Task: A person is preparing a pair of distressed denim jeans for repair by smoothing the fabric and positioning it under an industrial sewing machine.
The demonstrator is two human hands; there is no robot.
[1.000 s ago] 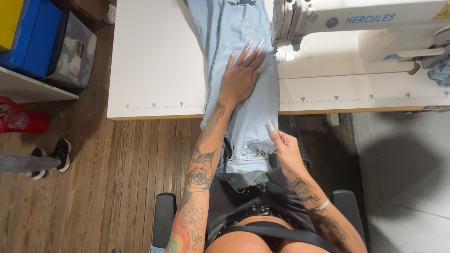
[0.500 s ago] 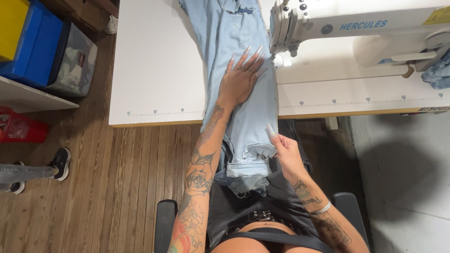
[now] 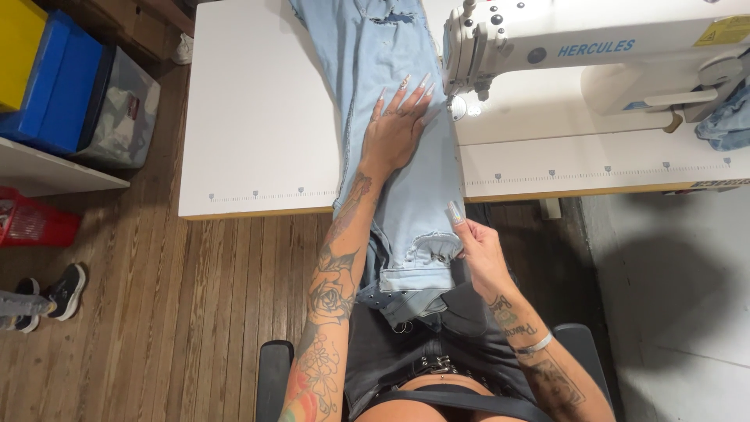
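A pair of light blue jeans [image 3: 375,47] lies lengthwise on the white sewing table [image 3: 258,133], one leg hanging over the front edge onto my lap. My left hand [image 3: 394,129] rests flat on the denim, fingers spread, just left of the sewing machine's needle end [image 3: 457,105]. Below the table edge, my right hand [image 3: 476,246] pinches the right side of the hanging leg near its folded cuff [image 3: 414,270].
A white sewing machine [image 3: 594,55] stands on the table's right half, with a scrap of blue denim [image 3: 726,117] at the far right. Blue and yellow bins [image 3: 47,78] sit on a shelf at left, a red crate [image 3: 31,223] below. Another person's shoes [image 3: 55,293] stand on the wooden floor.
The view has shifted slightly. My left hand stays flat on the jeans near the needle, and my right hand keeps its hold on the hanging leg.
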